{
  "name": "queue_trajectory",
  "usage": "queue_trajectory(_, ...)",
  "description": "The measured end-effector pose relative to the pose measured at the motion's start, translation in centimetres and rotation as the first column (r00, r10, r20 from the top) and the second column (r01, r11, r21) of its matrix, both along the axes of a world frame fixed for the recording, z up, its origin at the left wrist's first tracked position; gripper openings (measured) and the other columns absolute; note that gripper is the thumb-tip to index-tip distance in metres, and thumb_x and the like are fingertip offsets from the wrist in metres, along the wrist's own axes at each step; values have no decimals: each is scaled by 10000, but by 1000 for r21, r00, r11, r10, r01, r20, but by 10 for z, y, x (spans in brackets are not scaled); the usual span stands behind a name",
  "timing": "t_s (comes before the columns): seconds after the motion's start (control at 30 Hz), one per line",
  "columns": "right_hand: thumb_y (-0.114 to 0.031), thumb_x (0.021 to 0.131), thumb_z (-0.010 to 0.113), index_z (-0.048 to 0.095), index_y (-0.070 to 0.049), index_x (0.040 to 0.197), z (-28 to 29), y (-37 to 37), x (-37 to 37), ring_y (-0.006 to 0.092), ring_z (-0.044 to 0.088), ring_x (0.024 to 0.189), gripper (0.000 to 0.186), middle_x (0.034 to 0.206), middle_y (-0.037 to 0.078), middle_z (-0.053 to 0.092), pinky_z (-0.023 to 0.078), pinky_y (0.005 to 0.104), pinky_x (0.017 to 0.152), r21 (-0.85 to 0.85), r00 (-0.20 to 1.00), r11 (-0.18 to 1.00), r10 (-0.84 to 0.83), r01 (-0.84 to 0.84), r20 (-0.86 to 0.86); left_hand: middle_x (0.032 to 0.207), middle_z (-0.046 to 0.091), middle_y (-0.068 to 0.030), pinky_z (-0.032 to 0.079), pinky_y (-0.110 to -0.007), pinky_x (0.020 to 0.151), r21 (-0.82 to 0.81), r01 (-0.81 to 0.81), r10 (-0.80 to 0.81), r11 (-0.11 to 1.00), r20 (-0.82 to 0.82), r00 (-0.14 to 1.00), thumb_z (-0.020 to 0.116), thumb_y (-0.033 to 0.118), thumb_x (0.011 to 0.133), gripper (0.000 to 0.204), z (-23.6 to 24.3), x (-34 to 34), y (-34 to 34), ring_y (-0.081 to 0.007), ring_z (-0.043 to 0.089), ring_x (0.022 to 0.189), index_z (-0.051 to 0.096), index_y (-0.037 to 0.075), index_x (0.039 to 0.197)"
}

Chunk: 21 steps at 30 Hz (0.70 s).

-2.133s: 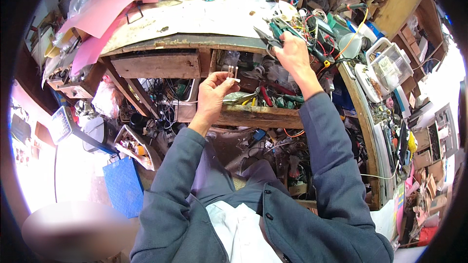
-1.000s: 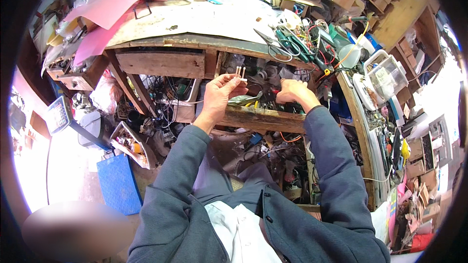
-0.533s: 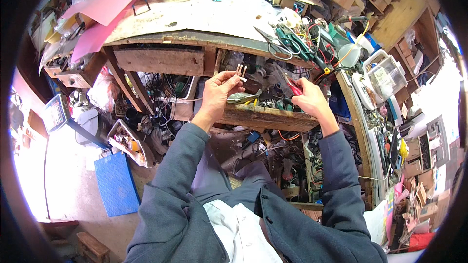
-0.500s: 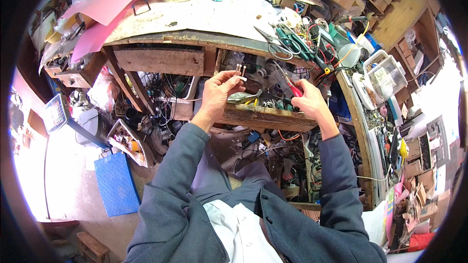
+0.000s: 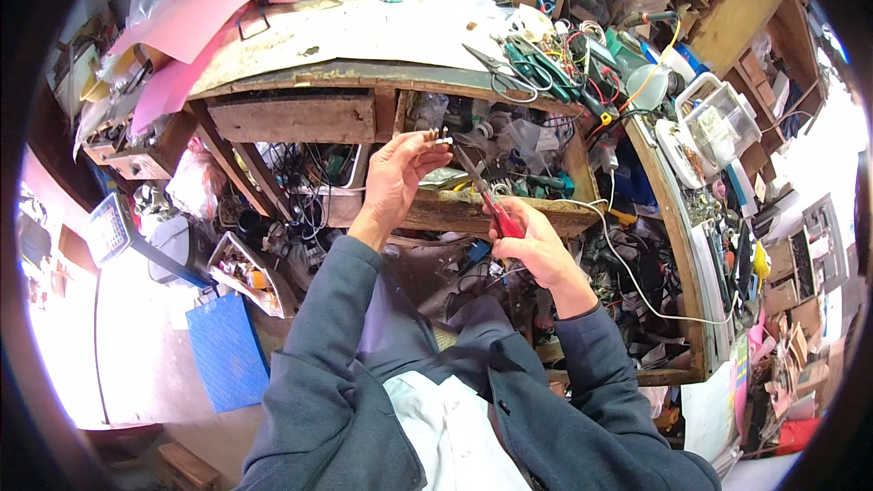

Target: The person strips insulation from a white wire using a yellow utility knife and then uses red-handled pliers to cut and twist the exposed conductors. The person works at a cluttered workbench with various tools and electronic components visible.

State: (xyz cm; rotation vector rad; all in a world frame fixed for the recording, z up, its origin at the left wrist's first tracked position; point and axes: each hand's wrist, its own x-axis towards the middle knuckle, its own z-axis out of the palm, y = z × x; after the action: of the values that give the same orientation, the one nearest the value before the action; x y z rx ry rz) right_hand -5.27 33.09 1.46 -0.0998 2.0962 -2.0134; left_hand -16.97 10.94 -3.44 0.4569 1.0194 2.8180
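Note:
Pinched in my left hand (image 5: pixel 400 180) is a small white part (image 5: pixel 442 139) with upright pins or tips. My right hand (image 5: pixel 535 244) grips red-handled pliers (image 5: pixel 496 215), whose long dark jaws point up and left, close beside the part; whether they touch it I cannot tell. Both hands are over an open wooden drawer (image 5: pixel 446 213) full of loose tools and bits.
The worktop (image 5: pixel 336 32) behind holds pink sheets (image 5: pixel 195 9), scissors (image 5: pixel 496 69), tangled wires and tools (image 5: pixel 577 64). A clear plastic container (image 5: pixel 717 132) stands right. Below left are a bin of scraps (image 5: pixel 255 277) and a blue platform scale (image 5: pixel 227 355).
My right hand has come down from the tools on the worktop, taken the red-handled pliers from the drawer, and moved them left toward the part in my left hand. The drawer's right side shows more.

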Motion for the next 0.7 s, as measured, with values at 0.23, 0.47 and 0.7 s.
queue_trajectory(0.23,-24,722,672,534,45,1307,-18,-5,12,176,609,967,605,1091,79,633,473,277,924,157,989,984,-60,81,-136,1078,718,-170,598,-398,925,-174,-104,107,979,6,994,683,-8,929,311,12,11,8,-245,707,993,617,-56,1228)
queue_trajectory(0.47,-85,736,671,536,57,1295,-22,-10,21,215,630,997,592,1093,145,667,478,310,938,342,961,922,-94,182,-259,1076,724,-168,608,-397,900,-205,-51,60,978,42,997,693,6,926,221,8,13,7,-242,718,965,668,-44,1140)
queue_trajectory(0.7,-35,728,668,529,24,1309,-34,-2,29,129,563,928,601,1014,38,590,457,264,891,16,992,998,-61,63,-106,1008,732,-147,618,-387,870,-202,-29,45,979,74,996,697,-2,920,130,2,28,5,-238,724,915,707,-32,1046)
